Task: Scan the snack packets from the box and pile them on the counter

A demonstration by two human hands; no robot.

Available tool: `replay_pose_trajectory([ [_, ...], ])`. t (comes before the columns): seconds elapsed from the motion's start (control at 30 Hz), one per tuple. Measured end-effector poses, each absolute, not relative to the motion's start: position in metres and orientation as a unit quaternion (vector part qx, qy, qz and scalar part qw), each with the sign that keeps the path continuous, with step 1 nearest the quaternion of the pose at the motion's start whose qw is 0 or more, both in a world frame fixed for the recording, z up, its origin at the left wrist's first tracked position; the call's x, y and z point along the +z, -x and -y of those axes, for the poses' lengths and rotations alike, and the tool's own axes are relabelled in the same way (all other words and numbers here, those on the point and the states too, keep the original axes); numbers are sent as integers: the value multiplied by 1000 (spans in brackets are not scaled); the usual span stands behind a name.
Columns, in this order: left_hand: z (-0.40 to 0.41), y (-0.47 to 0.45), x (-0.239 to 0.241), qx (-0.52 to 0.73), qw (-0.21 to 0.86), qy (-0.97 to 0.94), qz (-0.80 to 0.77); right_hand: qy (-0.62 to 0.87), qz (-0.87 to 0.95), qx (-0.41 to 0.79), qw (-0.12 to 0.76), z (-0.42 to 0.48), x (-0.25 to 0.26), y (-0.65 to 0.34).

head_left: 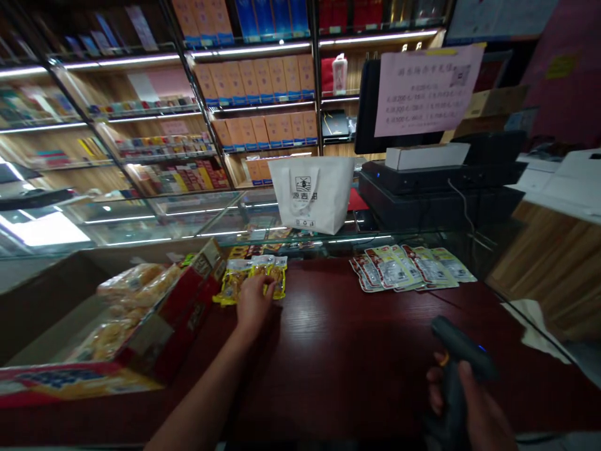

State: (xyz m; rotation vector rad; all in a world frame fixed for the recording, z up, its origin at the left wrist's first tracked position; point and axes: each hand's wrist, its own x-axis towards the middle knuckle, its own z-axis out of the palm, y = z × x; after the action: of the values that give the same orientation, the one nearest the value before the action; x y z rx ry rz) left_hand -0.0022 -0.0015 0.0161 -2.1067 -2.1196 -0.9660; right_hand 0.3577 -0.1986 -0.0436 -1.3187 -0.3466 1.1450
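Head view: my left hand lies at centre frame, fingers resting on the yellow packets on the dark counter. My right hand, at the lower right, grips a black scanner, well apart from those packets. A fan of pale packets lies above the scanner, and an open box sits just left of my left hand.

Small yellow plastic snack packets, several, flat in a loose row on dark red wooden counter, beside the open red carton. Dark grey pistol-shaped handheld barcode scanner, orange trigger, blue light on, head tilted up-left.
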Motion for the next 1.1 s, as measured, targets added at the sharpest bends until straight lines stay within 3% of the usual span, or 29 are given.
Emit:
replay_pose_trajectory([
  [0.1, -4, 41, 27, -191, 89, 629, 748, 607, 165, 486, 607, 200, -39, -357],
  [0.23, -7, 55, 25, -97, 78, 606, 786, 627, 159, 454, 612, 198, -34, -351],
  [0.47, -12, 54, 16, -155, 69, 632, 756, 604, 146, 432, 654, 194, -40, -346],
  [0.73, 14, 43, 10, -480, -187, 574, 637, 574, 139, 432, 682, 192, -35, -333],
  [0.93, 58, -4, 10, -533, -493, 469, 502, 552, 187, 476, 658, 195, -17, -296],
  [1.1, 79, -35, 10, -543, -498, 478, 478, 559, 259, 449, 647, 196, 8, -266],
])
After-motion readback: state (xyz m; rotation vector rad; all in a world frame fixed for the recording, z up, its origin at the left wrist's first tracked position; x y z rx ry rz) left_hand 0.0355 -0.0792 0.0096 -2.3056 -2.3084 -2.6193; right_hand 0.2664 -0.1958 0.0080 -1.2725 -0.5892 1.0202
